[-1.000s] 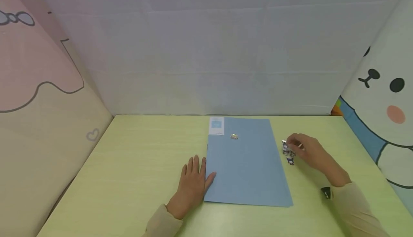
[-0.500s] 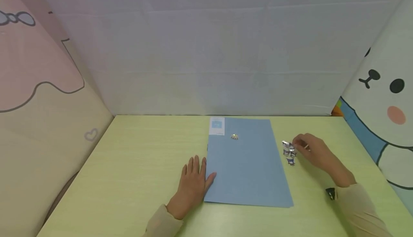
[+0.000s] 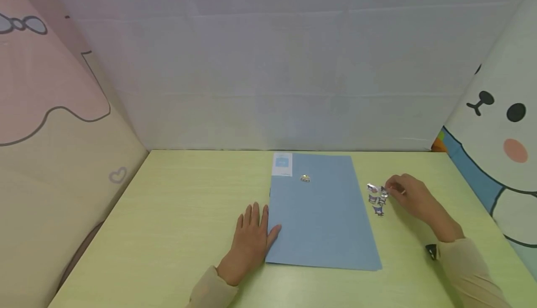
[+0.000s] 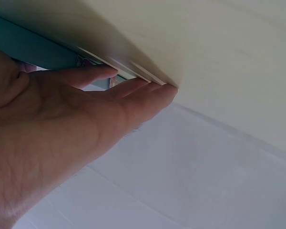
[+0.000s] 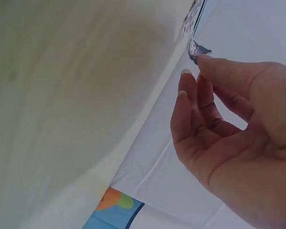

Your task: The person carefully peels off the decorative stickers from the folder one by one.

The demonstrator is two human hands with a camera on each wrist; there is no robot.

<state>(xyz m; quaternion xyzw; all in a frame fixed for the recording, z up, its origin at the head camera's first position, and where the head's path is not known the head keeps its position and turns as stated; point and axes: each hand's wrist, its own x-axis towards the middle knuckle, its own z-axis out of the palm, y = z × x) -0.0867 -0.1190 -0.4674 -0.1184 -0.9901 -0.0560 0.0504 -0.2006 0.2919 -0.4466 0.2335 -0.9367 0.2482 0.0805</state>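
Observation:
My left hand (image 3: 248, 245) lies with straight fingers on the table, its thumb over the left edge of the blue folder (image 3: 320, 219). In the left wrist view the fingertips touch the tabletop. To the folder's right, my right hand (image 3: 413, 201) pinches a small shiny cartoon sticker (image 5: 198, 50) between thumb and index finger. Beside it several more glossy stickers (image 3: 379, 210) with purple and white figures are grouped on the table. A small gold sticker (image 3: 305, 178) sits near the top of the folder, next to a white label (image 3: 282, 164) with a pale blue square.
A small black item (image 3: 431, 251) lies by the right sleeve. The pale green table (image 3: 189, 196) ends at a white back wall (image 3: 268, 89). Printed cartoon panels (image 3: 503, 159) stand along the right and left sides.
My right hand has shifted a little to the right with the pinched sticker, uncovering more of the group. The left hand has kept its place on the folder's edge.

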